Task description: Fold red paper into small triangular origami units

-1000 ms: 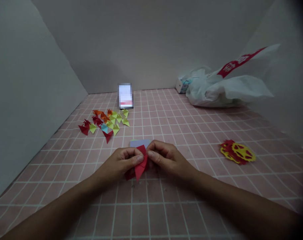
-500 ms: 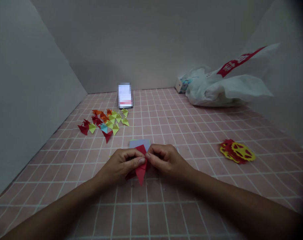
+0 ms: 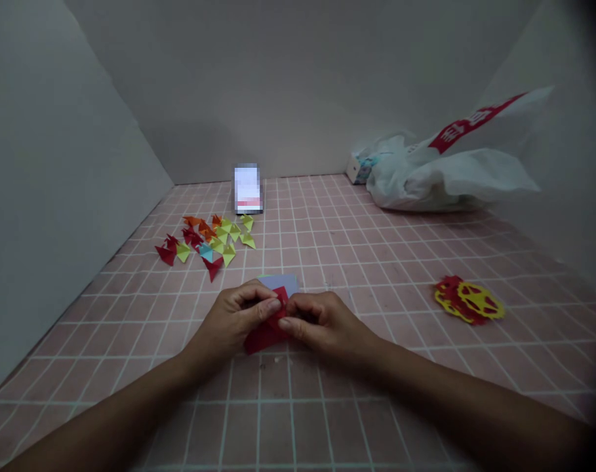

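A partly folded piece of red origami paper (image 3: 265, 337) is held between my two hands, low over the table. My left hand (image 3: 233, 316) pinches it from the left, thumb on top near its upper part. From the right, my right hand (image 3: 322, 321) grips its edge between thumb and curled fingers. Both hands hide much of the folds. Just behind them lies a stack of coloured paper (image 3: 284, 283) with a pale lilac sheet on top. Several small folded paper birds (image 3: 213, 267) in red, orange, yellow and blue sit beyond my left hand.
A lit phone (image 3: 247, 189) stands upright near the back wall. Right of it are a tissue box (image 3: 357, 169) and a white plastic bag (image 3: 425, 183). Red and yellow cut-out paper shapes (image 3: 479, 301) lie at the right on the pink tiled-pattern tabletop (image 3: 376, 262).
The red paper's long point that hung toward me no longer shows; a broader red edge shows at lower left. My right thumb has moved down and left along the paper.
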`<state>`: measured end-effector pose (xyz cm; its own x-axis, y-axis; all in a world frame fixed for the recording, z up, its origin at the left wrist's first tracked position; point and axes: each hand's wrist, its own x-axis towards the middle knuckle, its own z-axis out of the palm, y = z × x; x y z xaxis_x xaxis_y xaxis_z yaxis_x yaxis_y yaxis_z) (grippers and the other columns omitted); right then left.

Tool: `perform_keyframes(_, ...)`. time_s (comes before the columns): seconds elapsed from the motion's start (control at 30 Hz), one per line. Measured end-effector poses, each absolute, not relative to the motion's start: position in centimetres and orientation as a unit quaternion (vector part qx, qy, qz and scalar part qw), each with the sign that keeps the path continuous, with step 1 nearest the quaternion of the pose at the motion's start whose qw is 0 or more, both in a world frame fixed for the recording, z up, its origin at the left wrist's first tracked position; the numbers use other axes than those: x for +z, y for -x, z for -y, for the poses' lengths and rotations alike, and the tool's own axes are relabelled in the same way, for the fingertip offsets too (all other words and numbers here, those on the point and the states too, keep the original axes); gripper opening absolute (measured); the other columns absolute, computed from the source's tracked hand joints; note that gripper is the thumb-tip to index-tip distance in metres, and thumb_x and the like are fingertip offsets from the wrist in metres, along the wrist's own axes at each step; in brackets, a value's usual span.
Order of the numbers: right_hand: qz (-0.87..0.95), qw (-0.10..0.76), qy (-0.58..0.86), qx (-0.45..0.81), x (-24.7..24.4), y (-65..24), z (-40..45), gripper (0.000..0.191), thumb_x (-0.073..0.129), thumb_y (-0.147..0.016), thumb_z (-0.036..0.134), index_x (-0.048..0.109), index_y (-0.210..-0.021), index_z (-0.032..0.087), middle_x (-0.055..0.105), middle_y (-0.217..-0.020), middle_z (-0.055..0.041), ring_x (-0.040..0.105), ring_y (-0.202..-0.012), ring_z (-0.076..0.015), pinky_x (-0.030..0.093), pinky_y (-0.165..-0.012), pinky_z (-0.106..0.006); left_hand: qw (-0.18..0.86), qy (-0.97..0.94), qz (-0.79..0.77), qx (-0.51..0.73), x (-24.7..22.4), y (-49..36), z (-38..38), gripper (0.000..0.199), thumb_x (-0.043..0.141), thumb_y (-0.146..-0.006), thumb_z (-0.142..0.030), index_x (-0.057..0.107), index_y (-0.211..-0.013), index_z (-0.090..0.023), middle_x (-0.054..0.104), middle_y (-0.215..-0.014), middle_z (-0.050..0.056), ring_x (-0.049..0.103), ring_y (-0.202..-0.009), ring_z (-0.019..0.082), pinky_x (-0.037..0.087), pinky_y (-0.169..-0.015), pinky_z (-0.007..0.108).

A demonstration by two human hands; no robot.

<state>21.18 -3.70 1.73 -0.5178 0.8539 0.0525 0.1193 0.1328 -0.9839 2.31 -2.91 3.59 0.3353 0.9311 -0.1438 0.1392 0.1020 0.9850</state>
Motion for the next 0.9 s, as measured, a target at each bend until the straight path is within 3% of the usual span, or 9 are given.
perform_keyframes(0.2,0.692,0.353,0.384,0.5,1.88,-21.06,3.99,0.018,0.053,-0.087,0.016,0.056,-0.07,0.017,0.053,-0.066,0.003,0.045,-0.06,-0.0095,0.034,-0.055,-0.024,0.606,-0.548,-0.479,0.321,3.53,-2.49,3.07,0.023,0.069,-0.079,-0.038,0.062,-0.079,-0.017,0.049,-0.05,-0.008,0.039,-0.046,0.007,0.03,-0.047,0.019)
perform_keyframes(0.5,0.715,0.422,0.4,0.388,1.78,-21.13,3.78,0.018,0.055,-0.087,0.013,0.051,-0.07,0.019,0.055,-0.073,0.0003,0.05,-0.068,-0.0126,0.038,-0.062,-0.026,0.608,-0.52,-0.511,0.316,3.16,-2.44,2.88,0.027,0.07,-0.077,-0.041,0.057,-0.081,-0.018,0.054,-0.048,-0.007,0.041,-0.039,0.007,0.029,-0.04,0.018)
perform_keyframes(0.7,0.761,0.423,0.364,0.331,1.88,-21.23,3.86,0.018,0.053,-0.09,0.012,0.049,-0.074,0.02,0.055,-0.078,-0.0018,0.051,-0.072,-0.0147,0.038,-0.065,-0.028,0.638,-0.492,-0.491,0.331,3.08,-2.5,2.93,0.025,0.072,-0.076,-0.038,0.057,-0.077,-0.018,0.058,-0.054,-0.005,0.05,-0.046,0.008,0.038,-0.047,0.019)
perform_keyframes(0.9,0.762,0.425,0.354,0.337,1.96,-21.2,3.93,0.018,0.052,-0.09,0.012,0.049,-0.073,0.019,0.054,-0.077,-0.0014,0.049,-0.071,-0.0143,0.038,-0.065,-0.028,0.642,-0.487,-0.486,0.337,3.49,-2.66,2.97,0.021,0.072,-0.073,-0.033,0.059,-0.075,-0.017,0.059,-0.055,-0.005,0.051,-0.049,0.008,0.039,-0.052,0.021)
